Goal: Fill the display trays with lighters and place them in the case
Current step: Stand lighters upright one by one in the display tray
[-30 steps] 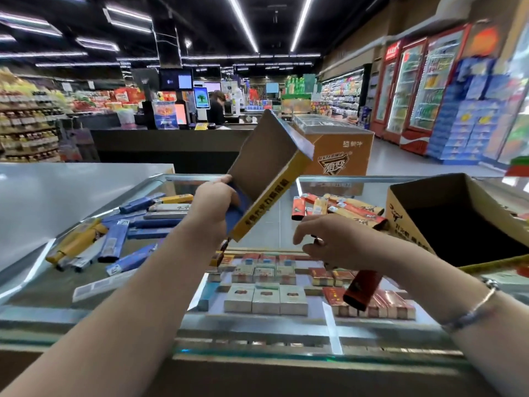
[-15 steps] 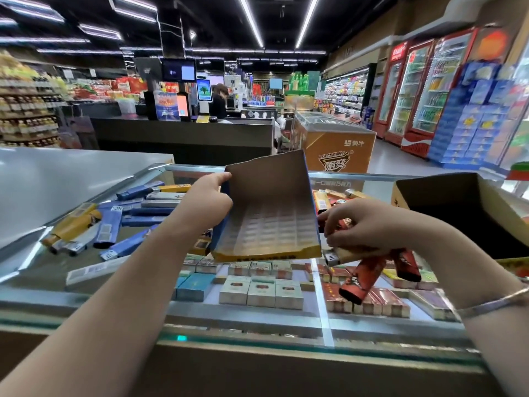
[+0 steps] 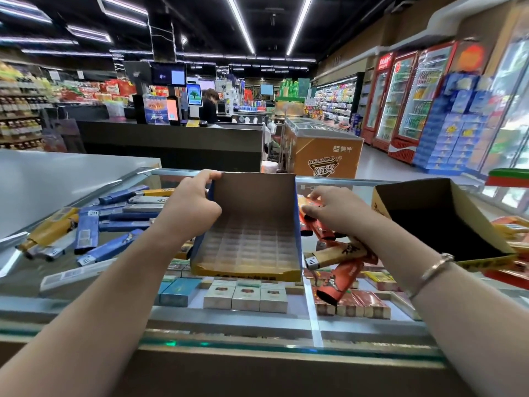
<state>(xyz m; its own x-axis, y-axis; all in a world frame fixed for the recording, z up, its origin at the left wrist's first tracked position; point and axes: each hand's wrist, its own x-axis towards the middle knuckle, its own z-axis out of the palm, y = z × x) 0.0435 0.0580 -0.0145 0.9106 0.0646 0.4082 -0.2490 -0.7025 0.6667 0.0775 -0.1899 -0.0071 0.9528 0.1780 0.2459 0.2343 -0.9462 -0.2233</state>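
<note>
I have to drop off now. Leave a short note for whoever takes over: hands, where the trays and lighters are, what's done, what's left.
Left hand grips the empty tray's left wall, on the glass case.
Right hand holds a bunch of red and gold lighters beside the tray.
Blue and gold lighters lie loose on the left; a second tray sits on the right.
Done: tray in position. Left: slot the lighters in, place the trays in the case.

Bright ceiling strip lights [image 3: 242,27], glass glare, wide-angle bowed, blurred edges
</note>
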